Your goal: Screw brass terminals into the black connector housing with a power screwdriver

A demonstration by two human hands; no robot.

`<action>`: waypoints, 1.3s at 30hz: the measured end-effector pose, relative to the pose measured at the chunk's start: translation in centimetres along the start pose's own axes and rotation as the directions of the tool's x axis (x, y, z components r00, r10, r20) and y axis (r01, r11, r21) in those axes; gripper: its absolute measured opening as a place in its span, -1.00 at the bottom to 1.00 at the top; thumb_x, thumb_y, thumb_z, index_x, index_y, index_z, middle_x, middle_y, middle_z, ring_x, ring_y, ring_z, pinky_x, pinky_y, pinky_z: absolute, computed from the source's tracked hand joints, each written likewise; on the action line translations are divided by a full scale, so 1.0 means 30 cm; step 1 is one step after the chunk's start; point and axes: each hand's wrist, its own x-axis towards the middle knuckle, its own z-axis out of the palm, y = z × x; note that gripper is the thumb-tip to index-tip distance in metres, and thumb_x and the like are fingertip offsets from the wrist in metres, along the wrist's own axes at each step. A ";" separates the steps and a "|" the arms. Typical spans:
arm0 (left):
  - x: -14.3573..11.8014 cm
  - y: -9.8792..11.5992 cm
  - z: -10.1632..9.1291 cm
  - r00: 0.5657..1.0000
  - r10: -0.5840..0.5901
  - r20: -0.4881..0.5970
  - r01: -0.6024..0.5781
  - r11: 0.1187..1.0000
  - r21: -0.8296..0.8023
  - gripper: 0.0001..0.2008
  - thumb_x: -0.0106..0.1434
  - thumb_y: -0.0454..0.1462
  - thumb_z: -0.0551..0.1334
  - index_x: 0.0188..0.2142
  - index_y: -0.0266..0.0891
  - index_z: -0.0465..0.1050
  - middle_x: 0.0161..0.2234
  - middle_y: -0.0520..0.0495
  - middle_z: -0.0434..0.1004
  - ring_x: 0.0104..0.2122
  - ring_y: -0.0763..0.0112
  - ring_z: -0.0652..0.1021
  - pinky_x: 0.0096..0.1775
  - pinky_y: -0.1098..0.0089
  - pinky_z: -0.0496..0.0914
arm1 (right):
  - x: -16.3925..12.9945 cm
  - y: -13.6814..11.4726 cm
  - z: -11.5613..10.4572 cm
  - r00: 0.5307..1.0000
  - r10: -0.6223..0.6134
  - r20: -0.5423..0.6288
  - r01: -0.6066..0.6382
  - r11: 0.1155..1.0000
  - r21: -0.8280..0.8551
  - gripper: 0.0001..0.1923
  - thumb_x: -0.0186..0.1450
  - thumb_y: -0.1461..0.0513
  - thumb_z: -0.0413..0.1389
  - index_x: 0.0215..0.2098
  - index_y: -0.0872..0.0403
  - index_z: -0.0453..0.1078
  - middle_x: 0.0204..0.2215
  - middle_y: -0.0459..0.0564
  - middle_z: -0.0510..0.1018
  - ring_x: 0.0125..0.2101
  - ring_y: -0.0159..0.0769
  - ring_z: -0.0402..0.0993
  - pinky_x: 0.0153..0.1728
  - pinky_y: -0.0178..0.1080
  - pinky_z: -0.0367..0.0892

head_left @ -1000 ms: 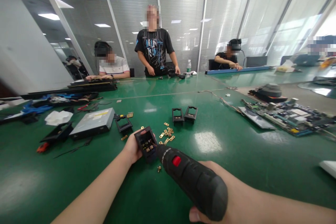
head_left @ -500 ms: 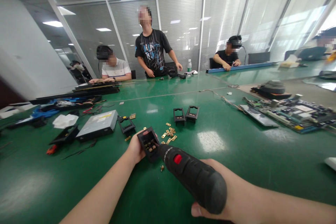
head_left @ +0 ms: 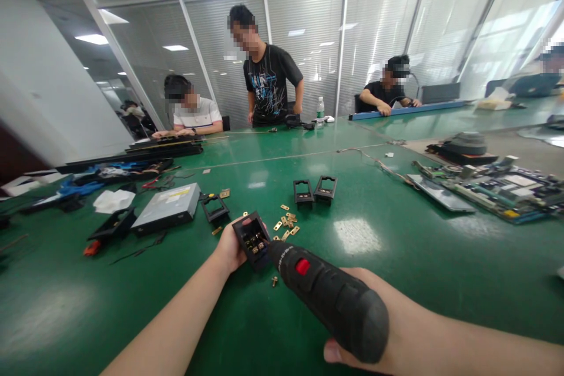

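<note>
Two hands clamped: left hand around black housing, right hand on screwdriver.

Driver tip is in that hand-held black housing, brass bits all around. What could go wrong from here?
1. The left hand holds the small black plastic housing tilted on the green table, not clamped; the black electric screwdriver in the right hand could slip toward the fingers.
2. The loose brass contact plates and a brass piece lie close by; a sweep of the forearm might scatter them.
</note>
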 end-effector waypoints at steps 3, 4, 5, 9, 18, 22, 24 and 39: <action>-0.003 0.001 0.005 1.000 -0.003 -0.006 0.003 1.000 -0.015 -0.75 0.26 -0.23 0.12 -0.41 -0.32 0.51 -0.47 -0.21 0.58 -0.48 0.18 0.59 -0.34 0.22 0.49 | -0.001 0.006 0.003 0.998 -0.018 0.060 0.015 0.999 0.048 -0.64 0.05 0.20 0.33 -0.28 0.18 0.34 -0.44 -0.04 0.37 -0.43 -0.35 0.29 -0.52 -0.43 0.18; -0.004 0.001 0.007 1.000 -0.005 -0.008 0.004 1.000 -0.021 -0.75 0.26 -0.23 0.12 -0.41 -0.32 0.51 -0.47 -0.21 0.58 -0.48 0.18 0.58 -0.34 0.22 0.49 | -0.002 0.012 0.002 0.997 -0.021 0.070 0.018 0.999 0.043 -0.64 0.05 0.19 0.33 -0.28 0.18 0.34 -0.43 -0.03 0.38 -0.43 -0.35 0.29 -0.53 -0.43 0.18; -0.006 0.002 0.009 1.000 -0.007 -0.011 0.006 1.000 -0.025 -0.75 0.26 -0.23 0.12 -0.41 -0.32 0.51 -0.47 -0.21 0.58 -0.48 0.18 0.58 -0.34 0.22 0.50 | -0.004 0.019 0.001 0.998 -0.024 0.054 0.023 1.000 0.019 -0.64 0.05 0.18 0.33 -0.27 0.18 0.35 -0.42 -0.03 0.39 -0.43 -0.35 0.29 -0.51 -0.42 0.21; -0.010 0.002 0.015 1.000 -0.007 -0.026 0.006 0.999 -0.038 -0.73 0.27 -0.23 0.11 -0.41 -0.33 0.51 -0.47 -0.20 0.57 -0.48 0.17 0.59 -0.34 0.21 0.50 | -0.010 0.032 -0.006 0.999 -0.044 -0.031 0.042 0.997 -0.060 -0.60 0.07 0.15 0.34 -0.22 0.17 0.38 -0.39 -0.02 0.42 -0.40 -0.35 0.31 -0.42 -0.39 0.31; -0.012 0.001 0.023 0.999 -0.002 -0.034 0.001 0.999 -0.032 -0.70 0.27 -0.24 0.09 -0.44 -0.34 0.52 -0.48 -0.19 0.55 -0.49 0.20 0.58 -0.37 0.24 0.49 | -0.007 0.008 -0.002 0.999 -0.037 0.039 0.036 0.999 0.027 -0.64 0.06 0.12 0.30 -0.30 0.15 0.33 -0.45 -0.03 0.38 -0.44 -0.33 0.30 -0.53 -0.43 0.20; -0.011 0.001 0.019 1.000 0.000 -0.029 0.000 1.000 -0.023 -0.67 0.28 -0.23 0.07 -0.44 -0.36 0.53 -0.48 -0.20 0.56 -0.49 0.18 0.58 -0.37 0.23 0.49 | -0.006 0.009 -0.004 0.996 -0.075 0.049 0.075 0.997 0.000 -0.66 0.10 0.12 0.30 -0.31 0.15 0.33 -0.46 -0.03 0.39 -0.46 -0.35 0.29 -0.55 -0.45 0.16; -0.011 0.001 0.018 1.000 0.006 -0.023 -0.007 1.000 -0.020 -0.67 0.28 -0.24 0.07 -0.44 -0.36 0.53 -0.48 -0.20 0.55 -0.49 0.18 0.58 -0.36 0.23 0.49 | -0.005 0.004 -0.003 0.997 -0.058 0.051 0.058 0.998 0.004 -0.66 0.07 0.14 0.31 -0.32 0.15 0.33 -0.47 -0.04 0.37 -0.46 -0.35 0.28 -0.56 -0.46 0.16; -0.013 0.000 0.022 1.000 0.017 -0.023 -0.017 0.999 -0.033 -0.72 0.25 -0.24 0.10 -0.43 -0.33 0.52 -0.48 -0.19 0.56 -0.49 0.18 0.58 -0.35 0.21 0.50 | -0.007 -0.002 -0.009 0.992 -0.104 0.070 0.102 0.994 0.027 -0.69 0.09 0.17 0.30 -0.32 0.16 0.34 -0.47 -0.05 0.41 -0.46 -0.36 0.33 -0.57 -0.48 0.20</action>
